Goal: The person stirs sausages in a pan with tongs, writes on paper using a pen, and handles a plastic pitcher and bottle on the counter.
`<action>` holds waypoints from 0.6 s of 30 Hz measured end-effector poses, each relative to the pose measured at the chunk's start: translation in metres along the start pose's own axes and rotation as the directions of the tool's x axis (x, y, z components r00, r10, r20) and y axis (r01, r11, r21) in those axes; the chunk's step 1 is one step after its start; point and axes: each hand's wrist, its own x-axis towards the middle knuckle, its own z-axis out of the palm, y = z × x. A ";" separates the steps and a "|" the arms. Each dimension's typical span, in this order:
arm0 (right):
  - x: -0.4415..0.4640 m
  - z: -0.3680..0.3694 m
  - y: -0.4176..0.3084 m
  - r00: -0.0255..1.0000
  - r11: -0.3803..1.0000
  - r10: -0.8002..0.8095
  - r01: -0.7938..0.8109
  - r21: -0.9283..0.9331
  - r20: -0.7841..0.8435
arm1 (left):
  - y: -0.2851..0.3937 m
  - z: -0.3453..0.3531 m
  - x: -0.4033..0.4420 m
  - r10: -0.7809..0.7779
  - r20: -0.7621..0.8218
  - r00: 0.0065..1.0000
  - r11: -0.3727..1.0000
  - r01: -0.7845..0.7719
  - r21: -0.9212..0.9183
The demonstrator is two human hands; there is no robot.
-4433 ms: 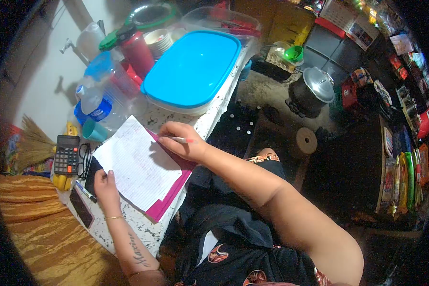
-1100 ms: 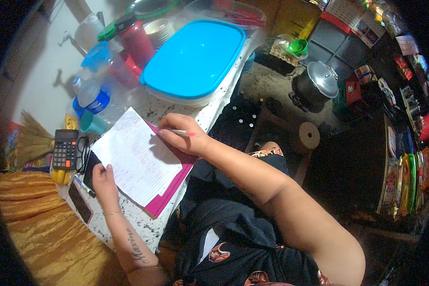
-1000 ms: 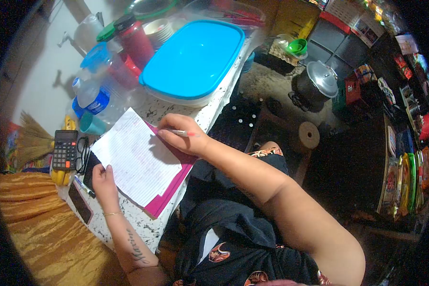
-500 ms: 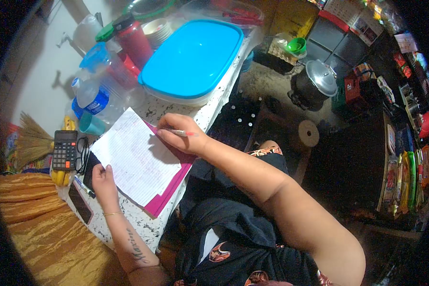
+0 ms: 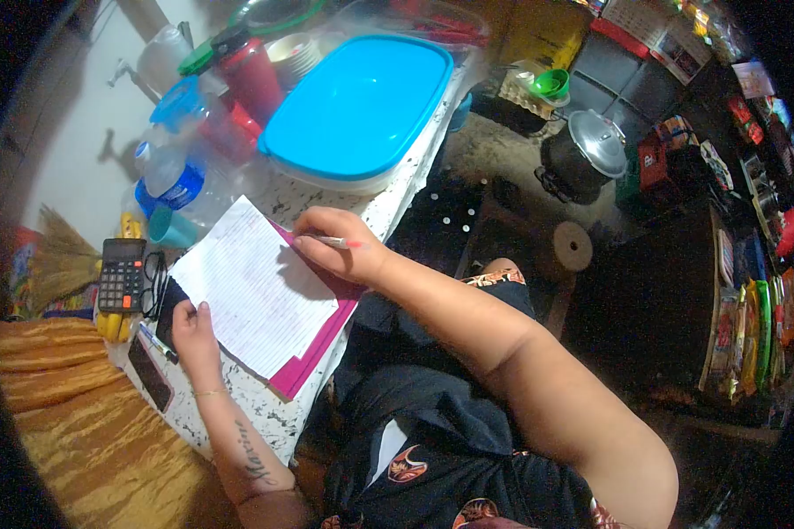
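Note:
My right hand (image 5: 335,245) is closed around a pen (image 5: 337,242) with a clear barrel and a red part. It rests at the upper right edge of a lined sheet of paper (image 5: 260,286) covered with faint handwriting. Under the sheet lies a magenta folder or notebook (image 5: 302,368), showing along the right and lower edges. At the sheet's lower left edge is my left hand (image 5: 194,333), thumb against the border and the other fingers bent, their tips partly hidden. A dark flat item shows beneath the paper near that hand.
Left of the paper are a calculator (image 5: 121,275), a phone (image 5: 151,375), pens (image 5: 157,342) and a black cable (image 5: 154,284). Beyond it stand a blue-lidded container (image 5: 357,106), a teal cup (image 5: 173,229), a water bottle (image 5: 169,181) and a red tumbler (image 5: 250,78). A lidded pot (image 5: 588,145) sits at right.
The view has shifted very slightly. My right hand and the pen stay at nearly the same spot on the sheet, and my left hand keeps its place.

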 end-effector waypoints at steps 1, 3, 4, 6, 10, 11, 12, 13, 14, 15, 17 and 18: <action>0.000 0.000 -0.001 1.000 1.000 0.006 -0.006 -0.009 0.003 | 0.001 0.000 0.000 -0.002 -0.002 1.000 1.000 0.002 -0.026; 0.001 -0.001 -0.003 1.000 0.999 0.020 -0.020 -0.031 0.007 | 0.003 0.003 -0.001 -0.005 -0.004 1.000 0.997 0.005 -0.082; 0.000 -0.002 -0.003 1.000 0.999 0.021 -0.021 -0.037 0.007 | 0.002 0.002 -0.001 -0.010 0.004 1.000 0.998 0.010 -0.069; 0.000 -0.001 -0.001 1.000 0.999 0.020 -0.019 -0.047 0.010 | -0.002 -0.001 0.000 -0.019 0.015 1.000 0.999 0.019 -0.045; 0.000 0.001 0.002 1.000 0.998 0.016 -0.015 -0.057 0.012 | -0.008 0.000 0.003 -0.006 0.009 1.000 0.999 0.007 -0.045; -0.001 0.001 0.004 1.000 0.998 0.012 -0.011 -0.055 0.012 | -0.007 0.000 0.003 0.007 0.003 1.000 1.000 -0.007 -0.019; -0.001 0.001 0.004 1.000 0.999 0.009 -0.008 -0.053 0.012 | -0.006 0.000 0.002 0.019 -0.002 1.000 1.000 -0.019 0.008; -0.001 0.001 0.004 1.000 0.998 0.009 -0.008 -0.058 0.016 | -0.007 -0.001 0.002 0.020 0.000 1.000 1.000 -0.020 0.006; -0.001 0.000 0.004 1.000 0.998 0.008 -0.007 -0.063 0.021 | -0.010 -0.001 0.003 0.021 0.001 1.000 1.000 -0.021 0.004; -0.001 0.000 0.003 1.000 0.998 0.008 -0.007 -0.067 0.025 | -0.010 -0.001 0.003 0.022 0.004 1.000 1.000 -0.022 0.003; -0.001 -0.001 0.001 0.999 0.998 0.025 -0.023 -0.063 0.025 | -0.008 -0.001 0.002 0.016 0.005 1.000 1.000 -0.016 0.019; -0.001 0.000 0.000 0.999 0.998 0.032 -0.030 -0.060 0.027 | -0.006 -0.001 0.002 0.014 0.003 1.000 1.000 -0.014 0.027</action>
